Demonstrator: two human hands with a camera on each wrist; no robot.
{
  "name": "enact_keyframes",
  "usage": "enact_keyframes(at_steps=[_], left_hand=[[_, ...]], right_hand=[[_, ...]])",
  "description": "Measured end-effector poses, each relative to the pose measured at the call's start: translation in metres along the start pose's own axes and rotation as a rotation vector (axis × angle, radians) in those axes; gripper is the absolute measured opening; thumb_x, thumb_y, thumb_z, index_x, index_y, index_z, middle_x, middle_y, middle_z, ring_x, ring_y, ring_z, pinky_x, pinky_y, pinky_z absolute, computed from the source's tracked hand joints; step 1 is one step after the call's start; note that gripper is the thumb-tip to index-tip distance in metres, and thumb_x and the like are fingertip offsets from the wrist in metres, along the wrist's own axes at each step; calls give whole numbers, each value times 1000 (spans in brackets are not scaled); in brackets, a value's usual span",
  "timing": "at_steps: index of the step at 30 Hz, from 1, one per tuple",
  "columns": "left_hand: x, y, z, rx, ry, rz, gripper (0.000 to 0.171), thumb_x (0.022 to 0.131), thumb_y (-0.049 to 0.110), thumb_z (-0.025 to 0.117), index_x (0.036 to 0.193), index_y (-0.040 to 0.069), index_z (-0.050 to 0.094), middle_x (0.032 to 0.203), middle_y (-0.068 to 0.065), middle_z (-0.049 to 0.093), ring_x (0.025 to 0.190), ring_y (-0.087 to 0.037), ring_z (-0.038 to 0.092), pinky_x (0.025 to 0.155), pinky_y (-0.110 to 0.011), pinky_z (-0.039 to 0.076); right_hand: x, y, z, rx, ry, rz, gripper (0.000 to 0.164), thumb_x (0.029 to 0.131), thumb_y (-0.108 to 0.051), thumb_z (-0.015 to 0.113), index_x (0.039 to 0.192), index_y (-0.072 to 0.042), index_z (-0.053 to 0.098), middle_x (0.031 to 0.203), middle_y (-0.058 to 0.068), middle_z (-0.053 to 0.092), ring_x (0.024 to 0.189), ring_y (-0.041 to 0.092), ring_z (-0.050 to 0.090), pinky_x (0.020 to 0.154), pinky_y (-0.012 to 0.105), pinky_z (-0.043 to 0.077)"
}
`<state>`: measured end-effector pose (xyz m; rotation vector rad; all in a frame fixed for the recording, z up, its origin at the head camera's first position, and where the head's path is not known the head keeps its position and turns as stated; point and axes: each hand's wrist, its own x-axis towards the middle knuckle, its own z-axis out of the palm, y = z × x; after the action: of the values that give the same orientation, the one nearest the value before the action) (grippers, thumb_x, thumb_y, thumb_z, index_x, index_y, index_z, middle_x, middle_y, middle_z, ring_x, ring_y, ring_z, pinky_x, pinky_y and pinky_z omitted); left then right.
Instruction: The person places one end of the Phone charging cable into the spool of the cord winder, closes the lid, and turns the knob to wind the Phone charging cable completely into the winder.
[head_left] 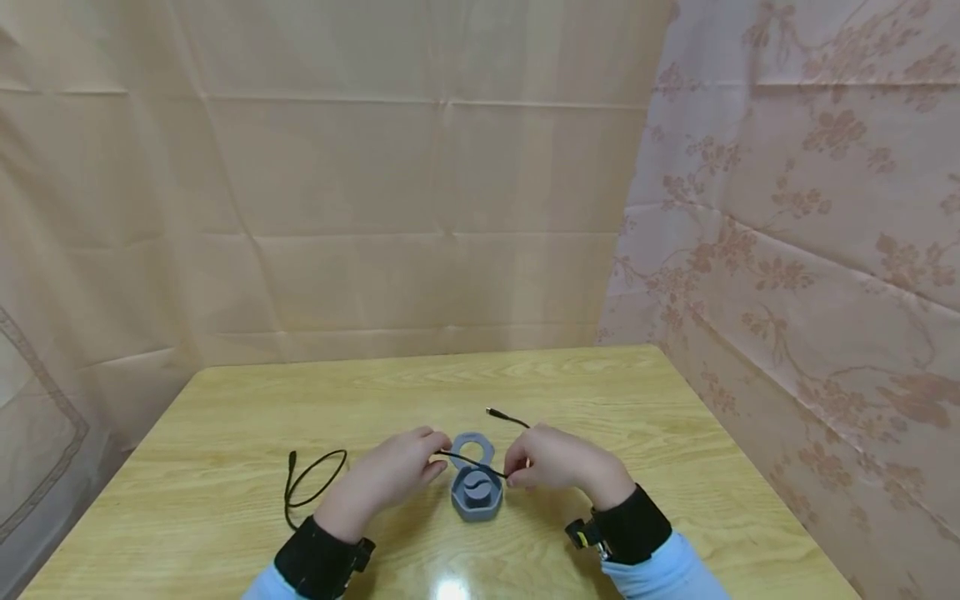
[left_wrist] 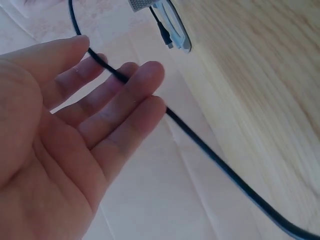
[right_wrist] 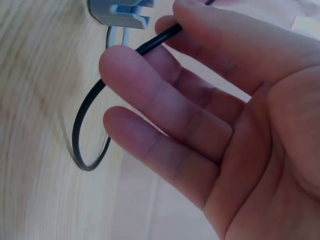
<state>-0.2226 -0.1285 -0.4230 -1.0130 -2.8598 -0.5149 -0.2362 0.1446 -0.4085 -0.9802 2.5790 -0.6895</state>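
A thin black USB cable (head_left: 468,461) is stretched between my two hands, over a grey hexagonal piece (head_left: 477,510) with a round slotted post in its middle. My left hand (head_left: 401,467) pinches the cable to the left of the post, and its other fingers lie along it in the left wrist view. To the right, my right hand (head_left: 558,460) pinches the cable between thumb and index finger. Behind the hexagonal piece, a flat grey ring (head_left: 488,450) lies against it. A small plug (head_left: 497,412) sticks out beyond my right hand.
The cable's other end (head_left: 292,460) lies looped on the wooden table (head_left: 420,392), left of my left forearm. A beige cloth (head_left: 420,208) hangs behind the table. A flowered cloth (head_left: 810,250) hangs along the right side.
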Motion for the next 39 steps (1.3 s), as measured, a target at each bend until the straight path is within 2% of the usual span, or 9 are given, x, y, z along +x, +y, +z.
enact_keyframes(at_steps=[5, 9, 20, 27, 39], left_hand=[[-1, 2, -3, -8, -49, 0, 4, 99, 16, 69, 98, 12, 70, 89, 5, 66, 77, -10, 60, 69, -32, 52], [-1, 3, -3, -6, -63, 19, 10, 99, 15, 69, 89, 15, 67, 80, 9, 59, 69, -6, 52, 63, -28, 48], [0, 3, 1, 23, -71, 8, 18, 98, 16, 70, 81, 16, 62, 72, 10, 52, 63, -7, 46, 58, -27, 43], [-1, 7, 4, 41, -86, -30, 17, 96, 18, 72, 81, 16, 64, 71, 10, 54, 63, -8, 47, 58, -28, 43], [-1, 10, 5, 42, -96, -29, 17, 95, 16, 73, 80, 16, 65, 74, 9, 53, 63, -8, 46, 57, -28, 42]], right_hand=[[3, 2, 6, -42, -4, 54, 10, 94, -14, 75, 85, -19, 75, 74, -14, 61, 63, 4, 54, 60, 25, 48], [5, 2, 9, -64, 5, 75, 11, 93, -15, 77, 83, -20, 75, 73, -13, 61, 63, 6, 53, 60, 26, 46], [7, -2, 13, -127, 14, 47, 17, 90, -13, 79, 76, -21, 72, 67, -14, 55, 60, 3, 47, 58, 24, 41], [7, -5, 15, -153, 27, 79, 13, 88, -13, 80, 78, -20, 75, 68, -14, 58, 60, 4, 51, 59, 25, 45], [13, -6, 23, -246, 40, 71, 16, 82, -13, 84, 72, -20, 74, 65, -16, 56, 59, 3, 50, 57, 25, 45]])
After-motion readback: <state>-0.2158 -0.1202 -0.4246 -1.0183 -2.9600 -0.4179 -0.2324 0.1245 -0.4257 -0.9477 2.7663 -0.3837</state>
